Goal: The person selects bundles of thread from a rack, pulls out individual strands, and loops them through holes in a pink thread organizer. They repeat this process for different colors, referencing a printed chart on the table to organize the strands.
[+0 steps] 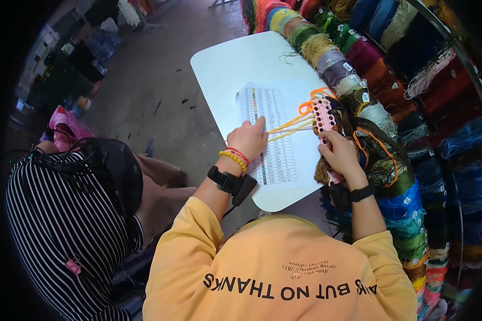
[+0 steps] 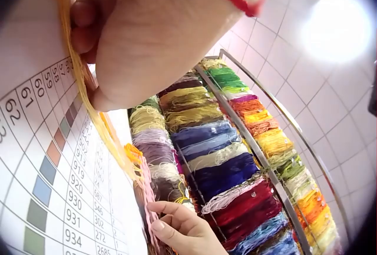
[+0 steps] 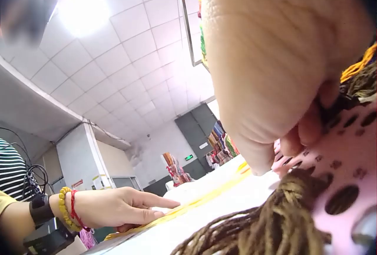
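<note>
The person [image 1: 283, 257] wears a loose yellow-orange cloth shirt [image 1: 283, 310], whose wide yellow-orange sleeves [image 1: 192, 227] leave the lower forearms [image 1: 370, 220] bare. Across it, large black capital letters [image 1: 299, 291] read "BUT NO THANKS"; the word before is partly lost in a fold. Near it are smaller dark printed lines [image 1: 318, 264], including "special edition", and a small round reddish emblem [image 1: 296, 275]. The left wrist [image 1: 227, 167] carries a thin red cord bracelet [image 1: 238, 154], a round yellow bead bracelet [image 1: 233, 157], and a black strap [image 1: 221, 179] with a black box-shaped device [image 1: 245, 189] and thin black cable [image 1: 230, 210]. On the right wrist [image 1: 356, 181] is a smooth black band [image 1: 363, 193].
</note>
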Available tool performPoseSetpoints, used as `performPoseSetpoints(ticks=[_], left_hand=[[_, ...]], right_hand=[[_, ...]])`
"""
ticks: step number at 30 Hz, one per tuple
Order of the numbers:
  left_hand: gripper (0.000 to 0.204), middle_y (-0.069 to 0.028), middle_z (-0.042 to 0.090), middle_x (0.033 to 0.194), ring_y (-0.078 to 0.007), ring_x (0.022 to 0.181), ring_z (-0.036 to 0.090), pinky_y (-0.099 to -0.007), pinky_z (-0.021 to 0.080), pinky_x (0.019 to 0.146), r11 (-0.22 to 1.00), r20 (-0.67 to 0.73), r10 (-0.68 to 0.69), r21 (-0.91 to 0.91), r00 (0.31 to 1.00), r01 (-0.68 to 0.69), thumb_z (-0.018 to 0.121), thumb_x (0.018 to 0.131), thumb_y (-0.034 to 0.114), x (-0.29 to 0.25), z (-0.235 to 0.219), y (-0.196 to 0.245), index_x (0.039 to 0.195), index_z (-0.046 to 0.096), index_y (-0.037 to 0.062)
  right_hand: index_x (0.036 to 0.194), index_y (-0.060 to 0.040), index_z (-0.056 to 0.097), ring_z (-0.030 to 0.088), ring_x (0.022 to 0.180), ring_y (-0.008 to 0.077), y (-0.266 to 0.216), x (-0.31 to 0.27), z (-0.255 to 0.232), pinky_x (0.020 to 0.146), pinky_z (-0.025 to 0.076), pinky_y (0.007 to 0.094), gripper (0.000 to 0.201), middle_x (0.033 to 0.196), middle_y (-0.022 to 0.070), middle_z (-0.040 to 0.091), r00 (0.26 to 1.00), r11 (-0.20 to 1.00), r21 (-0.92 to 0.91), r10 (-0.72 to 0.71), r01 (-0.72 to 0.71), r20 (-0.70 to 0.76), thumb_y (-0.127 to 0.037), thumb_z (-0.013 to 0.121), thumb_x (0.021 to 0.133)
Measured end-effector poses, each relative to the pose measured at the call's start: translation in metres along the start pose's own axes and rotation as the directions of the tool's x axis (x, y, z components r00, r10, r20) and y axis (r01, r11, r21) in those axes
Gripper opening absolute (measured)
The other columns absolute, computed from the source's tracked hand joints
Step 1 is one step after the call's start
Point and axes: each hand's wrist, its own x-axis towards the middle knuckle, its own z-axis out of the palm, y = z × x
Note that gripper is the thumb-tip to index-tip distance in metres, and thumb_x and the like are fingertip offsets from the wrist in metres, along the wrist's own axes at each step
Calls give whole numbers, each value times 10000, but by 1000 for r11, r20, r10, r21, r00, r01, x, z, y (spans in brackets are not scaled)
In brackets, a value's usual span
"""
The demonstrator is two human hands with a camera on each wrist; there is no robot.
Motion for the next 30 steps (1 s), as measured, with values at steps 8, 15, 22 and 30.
performPoseSetpoints(ticks=[8,15,22,30], left_hand=[[487,-158,614,868,-293,741,640,-410,521,660,1000,37,-7,-18,999,8,474,868,352,-4,2,8,1304,428,140],[476,-160,621,829,-310,695,636,-427,517,617,999,3,1,-44,1000,-1,477,864,351,-14,13,16,1276,440,117],[473,-163,623,807,-326,689,633,-442,514,609,999,-10,-16,-36,1000,16,479,862,343,-24,16,25,1266,432,102],[479,-175,623,807,-338,693,632,-452,512,617,997,28,-37,-61,999,38,476,862,329,-32,14,34,1270,414,87]], right_hand=[[962,-88,604,576,787,244,5,-2,-3,722,402,370,215,846,63,609,999,996,85,22,-19,-35,-203,589,781],[901,-75,618,544,835,258,9,-22,-5,734,408,376,148,841,69,581,967,985,-59,-169,160,-191,-142,614,769],[916,-81,616,536,853,244,5,-31,-6,735,401,383,163,858,56,570,955,976,-90,-213,198,-206,-138,613,763],[917,-70,609,543,824,258,-21,-59,-33,738,393,377,162,847,72,576,963,980,47,-179,192,-199,-125,612,765]])
